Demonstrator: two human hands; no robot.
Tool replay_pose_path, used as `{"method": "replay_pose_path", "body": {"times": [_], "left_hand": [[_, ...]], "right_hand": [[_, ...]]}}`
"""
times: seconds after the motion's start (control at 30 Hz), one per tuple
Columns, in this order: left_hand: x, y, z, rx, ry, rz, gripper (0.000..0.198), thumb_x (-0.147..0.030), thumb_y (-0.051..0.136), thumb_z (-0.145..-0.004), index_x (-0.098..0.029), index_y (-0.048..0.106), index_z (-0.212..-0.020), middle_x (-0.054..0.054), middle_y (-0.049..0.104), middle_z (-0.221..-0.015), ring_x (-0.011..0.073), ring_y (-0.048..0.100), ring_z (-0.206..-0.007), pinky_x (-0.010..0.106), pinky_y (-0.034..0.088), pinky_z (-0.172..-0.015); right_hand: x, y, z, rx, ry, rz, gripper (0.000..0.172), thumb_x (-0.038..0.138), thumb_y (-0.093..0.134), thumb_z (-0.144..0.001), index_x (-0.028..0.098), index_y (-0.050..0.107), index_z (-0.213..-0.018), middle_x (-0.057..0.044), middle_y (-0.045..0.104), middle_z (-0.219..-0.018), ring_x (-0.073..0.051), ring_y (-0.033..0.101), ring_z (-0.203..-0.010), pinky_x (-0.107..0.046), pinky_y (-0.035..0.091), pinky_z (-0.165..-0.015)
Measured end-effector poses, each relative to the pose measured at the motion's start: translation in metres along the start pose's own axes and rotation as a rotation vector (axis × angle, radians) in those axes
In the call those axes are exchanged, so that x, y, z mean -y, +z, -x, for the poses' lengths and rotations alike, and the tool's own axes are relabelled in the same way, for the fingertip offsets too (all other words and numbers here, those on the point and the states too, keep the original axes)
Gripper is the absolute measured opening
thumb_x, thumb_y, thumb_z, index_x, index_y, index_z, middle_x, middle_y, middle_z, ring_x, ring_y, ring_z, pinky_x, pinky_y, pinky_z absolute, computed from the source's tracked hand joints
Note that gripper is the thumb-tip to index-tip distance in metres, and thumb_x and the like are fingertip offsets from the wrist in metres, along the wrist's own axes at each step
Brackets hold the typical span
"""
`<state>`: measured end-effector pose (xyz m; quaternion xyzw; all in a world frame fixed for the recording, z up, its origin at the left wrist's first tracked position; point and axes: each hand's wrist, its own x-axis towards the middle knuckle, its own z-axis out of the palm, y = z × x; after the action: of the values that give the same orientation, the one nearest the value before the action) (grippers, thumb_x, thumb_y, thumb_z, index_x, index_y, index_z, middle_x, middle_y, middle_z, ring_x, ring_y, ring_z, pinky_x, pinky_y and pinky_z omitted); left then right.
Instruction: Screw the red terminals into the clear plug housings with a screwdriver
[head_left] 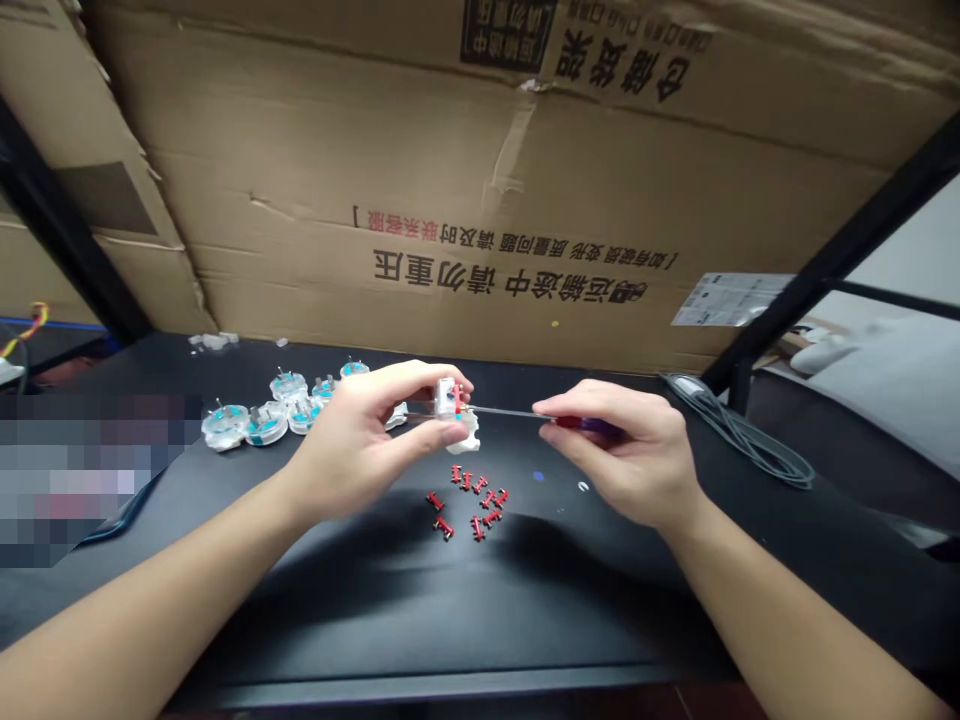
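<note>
The left hand [360,435] grips a small white plastic part [450,400]; the right hand [622,450] pinches a red-handled screwdriver [577,423], tip at the part; red bits [469,500] sit well back from the black table's [450,688] front edge; upside-down Chinese words [510,270] cover the cardboard box [487,200].

Cardboard box [510,200] has upside-down black Chinese: 运输途中 请勿重压, "don't press hard in transit". Smaller line beside it mentions damage and quality problems, red ending unclear. White label [731,299]: print too small.
</note>
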<state>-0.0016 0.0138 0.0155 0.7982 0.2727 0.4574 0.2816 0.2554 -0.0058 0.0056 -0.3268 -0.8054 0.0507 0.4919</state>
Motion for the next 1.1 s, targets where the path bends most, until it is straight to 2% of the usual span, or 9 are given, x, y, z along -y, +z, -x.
{"method": "replay_pose_path", "body": {"times": [0.1, 0.3, 0.6, 0.87, 1.1], "left_hand": [[0.0003, -0.0001, -0.0005, 0.013, 0.012, -0.012, 0.025, -0.035, 0.07, -0.088, -0.018, 0.068, -0.106, 0.005, 0.072, -0.095, 0.0186, 0.067, -0.085, 0.028, 0.053, -0.08], [-0.0011, 0.0008, -0.0003, 0.046, 0.037, -0.049, 0.024, -0.035, 0.071, -0.087, -0.019, 0.069, -0.105, 0.004, 0.074, -0.097, 0.0186, 0.067, -0.088, 0.027, 0.053, -0.081], [0.0011, 0.0021, 0.0012, 0.054, 0.035, -0.035, 0.026, -0.035, 0.071, -0.087, -0.02, 0.07, -0.108, 0.005, 0.074, -0.101, 0.0199, 0.068, -0.091, 0.028, 0.054, -0.083], [0.0012, 0.0047, 0.0012, 0.088, 0.061, -0.037, 0.024, -0.033, 0.071, -0.088, -0.02, 0.07, -0.108, 0.005, 0.074, -0.102, 0.0197, 0.067, -0.094, 0.028, 0.053, -0.085], [0.0032, 0.0047, 0.0015, 0.042, -0.011, -0.008, 0.028, -0.037, 0.071, -0.087, -0.02, 0.069, -0.11, 0.006, 0.073, -0.101, 0.0212, 0.069, -0.091, 0.03, 0.054, -0.084]], "right_hand": [[0.0009, 0.0003, 0.0003, 0.031, -0.023, -0.002, 0.017, 0.014, 0.067, -0.087, 0.023, 0.077, -0.097, 0.002, 0.065, -0.068, -0.01, 0.053, -0.054, -0.025, 0.043, -0.052], [-0.0023, 0.0032, 0.0016, -0.128, -0.057, 0.05, 0.023, 0.012, 0.074, -0.082, 0.029, 0.08, -0.095, 0.0, 0.063, -0.079, -0.011, 0.056, -0.061, -0.025, 0.044, -0.051], [-0.0005, 0.0052, 0.0008, -0.131, 0.002, 0.089, 0.017, 0.017, 0.071, -0.084, 0.028, 0.08, -0.095, -0.001, 0.069, -0.076, -0.012, 0.058, -0.058, -0.025, 0.046, -0.05], [0.0005, 0.0094, 0.0003, -0.109, -0.035, 0.08, 0.018, 0.015, 0.071, -0.084, 0.027, 0.081, -0.094, -0.001, 0.068, -0.073, -0.011, 0.058, -0.057, -0.025, 0.047, -0.05], [-0.0004, 0.0093, 0.0021, -0.145, 0.002, 0.053, 0.019, 0.015, 0.071, -0.084, 0.028, 0.08, -0.094, -0.001, 0.068, -0.074, -0.011, 0.057, -0.058, -0.026, 0.047, -0.051]]}}
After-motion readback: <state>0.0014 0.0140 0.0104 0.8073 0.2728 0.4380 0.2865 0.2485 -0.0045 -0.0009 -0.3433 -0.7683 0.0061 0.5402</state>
